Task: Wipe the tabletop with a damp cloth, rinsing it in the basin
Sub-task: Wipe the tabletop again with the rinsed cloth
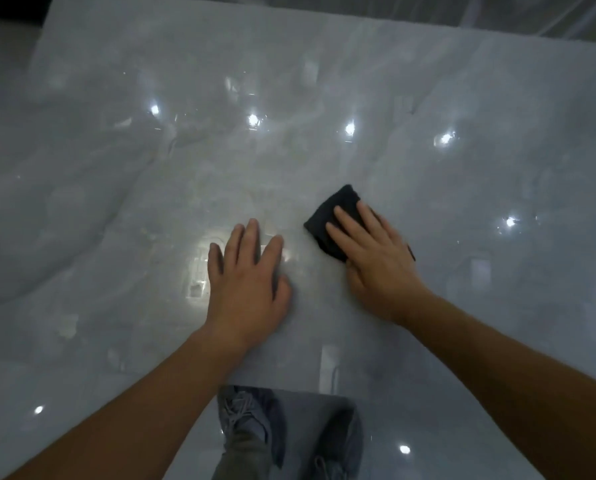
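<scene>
on the glossy pale desk (462, 98), a little right of centre, a dark folded cloth (334, 216) lies flat, its long axis running diagonally from far-left to near-right, its free corner pointing away from the person and its near end hidden under the palm. the right hand (376, 258) presses it down with straight fingers (352, 228) lying close together. the left hand (248, 282) rests flat on the bare desk near the cloth, not touching it, fingers slightly apart and holding nothing.
</scene>
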Demonstrator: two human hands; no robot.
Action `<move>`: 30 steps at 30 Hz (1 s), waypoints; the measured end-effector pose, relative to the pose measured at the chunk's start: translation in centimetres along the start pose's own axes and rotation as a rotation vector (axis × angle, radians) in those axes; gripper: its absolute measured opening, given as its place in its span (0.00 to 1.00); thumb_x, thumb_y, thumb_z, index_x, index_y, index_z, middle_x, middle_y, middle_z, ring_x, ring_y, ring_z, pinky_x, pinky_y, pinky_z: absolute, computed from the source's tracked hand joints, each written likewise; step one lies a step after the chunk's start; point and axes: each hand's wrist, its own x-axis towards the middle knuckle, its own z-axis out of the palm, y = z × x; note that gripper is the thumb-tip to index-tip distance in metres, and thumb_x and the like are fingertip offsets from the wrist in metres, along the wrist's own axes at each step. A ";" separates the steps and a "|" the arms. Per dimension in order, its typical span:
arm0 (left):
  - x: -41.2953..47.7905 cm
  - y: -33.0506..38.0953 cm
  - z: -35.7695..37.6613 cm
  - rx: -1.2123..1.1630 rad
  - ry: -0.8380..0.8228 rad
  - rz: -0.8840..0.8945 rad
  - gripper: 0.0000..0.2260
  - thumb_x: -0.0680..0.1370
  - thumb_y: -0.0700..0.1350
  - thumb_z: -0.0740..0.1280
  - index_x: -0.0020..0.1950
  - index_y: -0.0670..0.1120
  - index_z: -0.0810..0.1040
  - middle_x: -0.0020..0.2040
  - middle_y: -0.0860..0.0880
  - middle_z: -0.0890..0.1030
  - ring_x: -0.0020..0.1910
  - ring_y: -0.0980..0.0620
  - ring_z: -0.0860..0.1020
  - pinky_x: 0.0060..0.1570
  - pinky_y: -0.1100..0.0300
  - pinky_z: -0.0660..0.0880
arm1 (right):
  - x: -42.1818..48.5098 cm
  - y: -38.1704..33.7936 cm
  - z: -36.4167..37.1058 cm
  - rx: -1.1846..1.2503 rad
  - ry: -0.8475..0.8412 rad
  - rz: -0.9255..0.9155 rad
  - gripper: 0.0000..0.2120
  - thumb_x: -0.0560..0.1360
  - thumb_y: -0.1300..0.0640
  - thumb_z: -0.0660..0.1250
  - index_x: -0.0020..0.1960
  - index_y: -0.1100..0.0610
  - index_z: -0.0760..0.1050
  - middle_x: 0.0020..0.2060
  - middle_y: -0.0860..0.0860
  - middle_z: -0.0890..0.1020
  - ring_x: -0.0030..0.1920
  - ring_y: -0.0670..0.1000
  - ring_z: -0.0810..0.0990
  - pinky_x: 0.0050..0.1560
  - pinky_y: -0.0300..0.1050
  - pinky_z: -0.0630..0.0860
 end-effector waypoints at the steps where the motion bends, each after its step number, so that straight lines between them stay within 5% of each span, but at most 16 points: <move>1: -0.1 0.1 -0.1 -0.003 -0.013 -0.016 0.28 0.78 0.56 0.54 0.78 0.53 0.62 0.82 0.43 0.52 0.81 0.43 0.47 0.76 0.37 0.46 | -2.0 0.2 0.2 -0.005 -0.041 -0.075 0.31 0.75 0.54 0.53 0.78 0.52 0.64 0.79 0.51 0.61 0.80 0.59 0.53 0.77 0.60 0.55; 3: -0.2 0.3 -0.3 -0.002 -0.024 -0.035 0.29 0.77 0.56 0.52 0.79 0.54 0.60 0.82 0.44 0.51 0.81 0.44 0.46 0.76 0.38 0.46 | -3.7 2.2 -0.2 0.005 -0.088 -0.149 0.31 0.75 0.55 0.53 0.78 0.50 0.65 0.79 0.50 0.62 0.80 0.58 0.54 0.77 0.57 0.55; 6: -0.2 0.3 -0.5 -0.016 -0.026 -0.032 0.30 0.76 0.57 0.51 0.79 0.55 0.60 0.82 0.45 0.50 0.81 0.45 0.46 0.77 0.40 0.45 | -1.5 4.8 -1.0 0.069 0.012 0.027 0.30 0.73 0.57 0.54 0.76 0.53 0.68 0.77 0.52 0.66 0.78 0.61 0.59 0.75 0.62 0.61; 10: -0.9 0.4 0.0 0.028 -0.039 -0.043 0.28 0.79 0.54 0.53 0.80 0.54 0.59 0.82 0.45 0.50 0.81 0.44 0.46 0.77 0.40 0.46 | 0.9 2.2 -1.1 0.108 0.053 0.283 0.31 0.77 0.59 0.59 0.80 0.53 0.59 0.81 0.52 0.56 0.81 0.59 0.48 0.79 0.57 0.48; 17: -3.9 0.5 0.5 0.116 -0.116 -0.102 0.30 0.81 0.62 0.55 0.81 0.58 0.51 0.83 0.47 0.43 0.81 0.43 0.41 0.76 0.38 0.43 | -8.1 2.3 0.4 0.014 -0.034 0.019 0.30 0.76 0.53 0.51 0.78 0.51 0.63 0.79 0.51 0.61 0.80 0.57 0.53 0.78 0.57 0.53; 20: -4.0 0.4 0.6 0.108 -0.117 -0.101 0.30 0.81 0.61 0.56 0.81 0.59 0.50 0.83 0.48 0.43 0.81 0.44 0.42 0.77 0.38 0.44 | -8.5 5.3 -0.3 0.025 0.065 0.174 0.29 0.75 0.56 0.53 0.76 0.54 0.66 0.78 0.53 0.64 0.79 0.60 0.58 0.76 0.60 0.59; 25: -4.0 0.5 0.8 0.107 -0.069 -0.113 0.32 0.76 0.62 0.52 0.80 0.61 0.53 0.83 0.49 0.46 0.81 0.45 0.44 0.76 0.40 0.46 | -7.1 3.0 0.0 0.038 0.123 0.459 0.31 0.77 0.59 0.57 0.80 0.53 0.56 0.81 0.53 0.55 0.80 0.60 0.48 0.79 0.58 0.48; 30: -4.0 -0.3 1.2 0.100 -0.029 -0.088 0.26 0.82 0.56 0.56 0.80 0.62 0.53 0.83 0.49 0.47 0.81 0.45 0.45 0.75 0.39 0.47 | -11.9 -1.3 2.2 0.029 0.071 0.191 0.30 0.75 0.57 0.54 0.78 0.54 0.63 0.79 0.53 0.61 0.80 0.58 0.52 0.78 0.58 0.53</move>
